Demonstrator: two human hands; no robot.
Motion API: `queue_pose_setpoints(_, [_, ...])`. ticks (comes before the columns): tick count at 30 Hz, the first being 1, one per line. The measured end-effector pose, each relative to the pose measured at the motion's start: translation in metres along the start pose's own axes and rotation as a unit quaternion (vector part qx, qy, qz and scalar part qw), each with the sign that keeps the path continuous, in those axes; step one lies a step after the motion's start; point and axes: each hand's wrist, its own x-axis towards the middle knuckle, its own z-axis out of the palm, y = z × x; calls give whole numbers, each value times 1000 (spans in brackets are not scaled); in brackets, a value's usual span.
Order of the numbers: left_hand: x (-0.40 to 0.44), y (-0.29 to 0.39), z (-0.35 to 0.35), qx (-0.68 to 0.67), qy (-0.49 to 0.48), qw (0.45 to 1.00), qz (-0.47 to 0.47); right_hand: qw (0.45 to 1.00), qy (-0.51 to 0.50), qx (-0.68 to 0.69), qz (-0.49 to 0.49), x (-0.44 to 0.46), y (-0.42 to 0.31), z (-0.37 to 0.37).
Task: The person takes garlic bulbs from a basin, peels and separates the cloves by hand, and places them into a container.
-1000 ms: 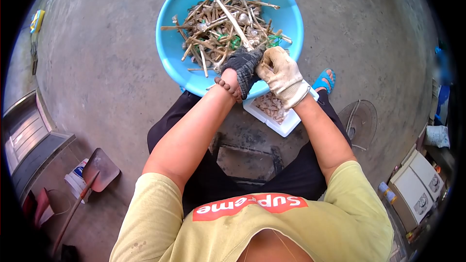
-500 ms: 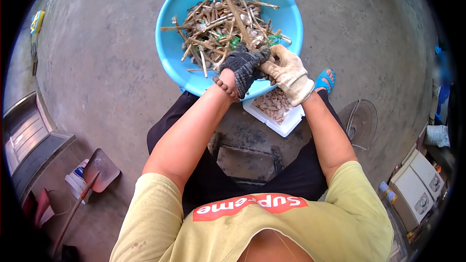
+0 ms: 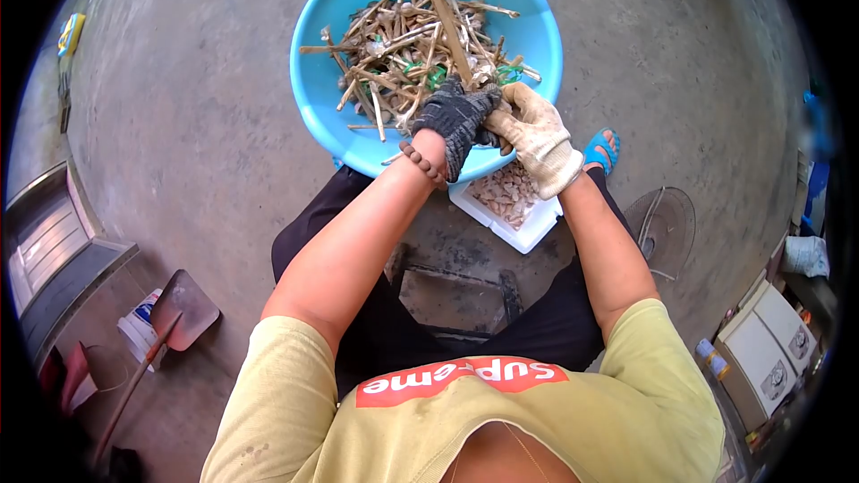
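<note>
My left hand (image 3: 455, 122), in a dark grey knit glove, is closed around the base of a dried garlic bulb with a long, flat stalk (image 3: 445, 22). The stalk points up and away over the basin. Pressed against the same bulb, my right hand (image 3: 539, 138) in a soiled white glove has its thumb and fingers closed on it. The bulb itself is mostly hidden between the gloves. Beneath both hands is a wide light-blue basin (image 3: 315, 112) heaped with dried garlic (image 3: 403, 54) on cut stalks. A white box (image 3: 534, 231) holding loose garlic cloves (image 3: 506, 195) stands below my right hand.
Between my legs is a dark low frame (image 3: 452, 275). A round wire fan guard (image 3: 664, 224) lies right of my knee. At the left are a long-handled shovel (image 3: 183, 309) and a white bucket (image 3: 139, 333). Cartons (image 3: 756, 353) stand at the right edge.
The basin and hands sit slightly further right in view. The garlic stalk has tilted a little, and both gloved hands keep hold of the bulb.
</note>
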Motion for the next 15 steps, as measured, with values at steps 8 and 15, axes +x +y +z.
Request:
queue_pose_setpoints(8, [1,-7,-3,191,4,973,126,997,-5,72,18,-3,1,4])
queue_pose_setpoints(15, [12,-21,-22,580,20,718,385,996,5,86,23,-2,1,8])
